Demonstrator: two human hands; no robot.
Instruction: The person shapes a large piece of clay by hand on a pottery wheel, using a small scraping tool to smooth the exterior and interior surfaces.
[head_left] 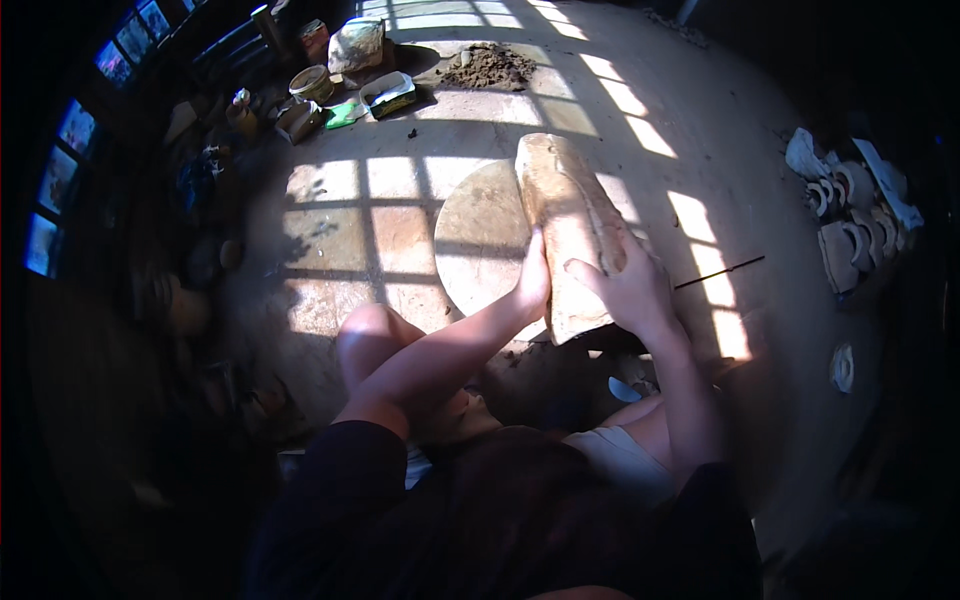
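Note:
A long, pale tan block (570,215) with rough edges is tilted up in front of me; I cannot tell if it is clay, stone or wood. My left hand (535,278) presses along its left side near the lower end. On the right side, my right hand (630,285) grips it with the thumb across the upper face; its other fingers are partly hidden. Behind the block, and partly covered by it, lies a flat round disc (475,235). Whether the block touches the disc cannot be told from this view.
A heap of crumbled earth (490,67) lies on the floor ahead. At the far left stand a bucket (311,84), an open box (388,94) and a wrapped bundle (357,45). Curved pale pieces (860,225) are stacked at right, beyond a thin dark rod (720,272).

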